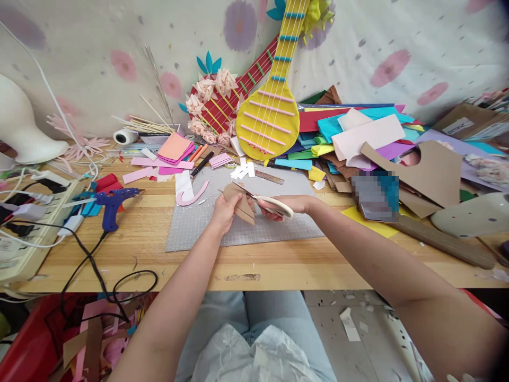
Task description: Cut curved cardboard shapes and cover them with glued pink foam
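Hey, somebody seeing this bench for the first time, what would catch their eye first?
Probably the bright yellow stringed instrument standing at the back, with a red, flower-trimmed instrument partly behind it on the left. Next, in the middle, the right hand holding scissors at a brown piece in the left hand, over the gray cutting mat.

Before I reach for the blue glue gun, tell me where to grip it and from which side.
Probably best to grip the blue glue gun by its handle, coming from the near edge of the table: the handle points that way, while the nozzle points right. Mind the black cord at the handle's base.
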Motion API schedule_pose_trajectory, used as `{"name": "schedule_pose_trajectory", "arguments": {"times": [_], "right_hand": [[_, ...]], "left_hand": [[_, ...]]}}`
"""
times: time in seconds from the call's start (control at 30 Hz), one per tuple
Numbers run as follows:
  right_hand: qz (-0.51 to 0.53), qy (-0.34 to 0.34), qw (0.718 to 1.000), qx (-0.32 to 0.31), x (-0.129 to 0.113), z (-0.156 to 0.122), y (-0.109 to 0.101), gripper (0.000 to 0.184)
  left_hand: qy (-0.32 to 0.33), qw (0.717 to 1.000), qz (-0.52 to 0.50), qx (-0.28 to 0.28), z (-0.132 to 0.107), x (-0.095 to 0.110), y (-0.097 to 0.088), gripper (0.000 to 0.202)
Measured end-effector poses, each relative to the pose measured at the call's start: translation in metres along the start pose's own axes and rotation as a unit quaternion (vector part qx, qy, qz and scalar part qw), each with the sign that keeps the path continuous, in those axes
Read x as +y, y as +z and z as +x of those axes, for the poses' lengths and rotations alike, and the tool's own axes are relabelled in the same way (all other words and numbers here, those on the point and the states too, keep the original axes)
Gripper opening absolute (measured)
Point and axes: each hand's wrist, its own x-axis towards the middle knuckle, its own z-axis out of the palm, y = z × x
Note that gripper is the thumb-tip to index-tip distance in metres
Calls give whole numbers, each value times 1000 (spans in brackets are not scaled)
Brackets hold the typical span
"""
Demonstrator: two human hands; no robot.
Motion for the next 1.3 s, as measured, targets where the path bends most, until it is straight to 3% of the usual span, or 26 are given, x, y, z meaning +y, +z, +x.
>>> {"name": "schedule_pose_trajectory", "arguments": {"times": [0.3, 0.63, 0.83, 1.3], "right_hand": [[70, -12, 997, -24, 7, 3, -6, 53], [115, -8, 993, 17, -3, -2, -3, 47], [121, -8, 992, 37, 2, -2, -2, 40], [125, 12, 988, 86, 18, -2, -2, 43]], "left_hand": [[-22, 1000, 6, 3, 6, 8, 3, 20], [-12, 1000, 23, 9, 7, 10, 7, 16], [-22, 999, 22, 7, 5, 11, 8, 17], [-43, 999, 31, -12, 4, 12, 11, 19]]}}
